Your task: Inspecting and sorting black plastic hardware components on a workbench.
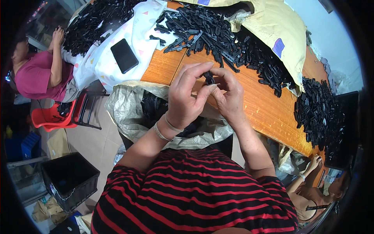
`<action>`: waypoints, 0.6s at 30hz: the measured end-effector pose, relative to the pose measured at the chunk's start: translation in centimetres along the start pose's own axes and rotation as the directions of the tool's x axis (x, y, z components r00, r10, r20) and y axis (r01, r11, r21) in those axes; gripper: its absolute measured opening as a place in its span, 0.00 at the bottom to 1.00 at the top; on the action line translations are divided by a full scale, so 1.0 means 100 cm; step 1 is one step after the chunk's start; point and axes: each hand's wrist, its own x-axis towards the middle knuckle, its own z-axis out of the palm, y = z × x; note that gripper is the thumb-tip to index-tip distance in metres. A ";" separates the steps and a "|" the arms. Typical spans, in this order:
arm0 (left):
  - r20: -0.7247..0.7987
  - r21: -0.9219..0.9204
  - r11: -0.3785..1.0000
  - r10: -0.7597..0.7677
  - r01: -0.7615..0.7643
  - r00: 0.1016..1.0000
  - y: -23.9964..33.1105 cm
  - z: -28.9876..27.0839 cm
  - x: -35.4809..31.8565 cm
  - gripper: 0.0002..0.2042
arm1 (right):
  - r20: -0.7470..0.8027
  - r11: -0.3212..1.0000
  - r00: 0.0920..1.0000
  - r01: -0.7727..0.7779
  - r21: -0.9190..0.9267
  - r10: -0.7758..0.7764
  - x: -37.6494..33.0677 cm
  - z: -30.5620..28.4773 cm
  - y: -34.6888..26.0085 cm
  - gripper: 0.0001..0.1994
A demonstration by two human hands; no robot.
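Between the fingertips of both my hands is a small black plastic part (209, 78), partly hidden by the fingers. My left hand (184, 90), with bands at its wrist, pinches it from the left. From the right, the thumb and fingers of my right hand (231, 91) close on the same part. Both hands are raised over the near edge of the wooden table (249, 97). Below them an open woven sack (128, 111) holds more black parts (152, 104). Beyond my hands lies a heap of long black plastic parts (202, 29).
A yellowish sack (278, 29) spills black parts at the far right. A dark phone or tablet (124, 55) lies on a white patterned sheet (99, 72). People work at left and lower right. A red chair (58, 119) and a black crate (70, 179) stand on the left floor.
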 end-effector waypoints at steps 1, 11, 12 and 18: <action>-0.008 0.024 1.000 0.015 -0.015 1.000 0.001 0.000 0.000 0.20 | 0.001 1.000 1.000 0.002 0.001 -0.002 -0.001 0.000 0.000 0.16; 0.008 -0.024 0.999 0.029 -0.029 1.000 -0.004 0.000 -0.003 0.17 | -0.018 0.994 0.996 0.083 -0.066 -0.085 0.001 0.000 -0.002 0.16; 0.008 -0.023 0.999 0.028 -0.028 1.000 -0.004 0.001 -0.003 0.17 | -0.027 0.992 0.994 0.100 -0.073 -0.102 0.002 0.001 -0.001 0.15; 0.074 -0.243 0.952 -0.176 0.189 0.982 -0.004 -0.002 -0.004 0.18 | -0.048 0.986 0.993 0.103 -0.128 -0.109 -0.002 0.004 0.013 0.13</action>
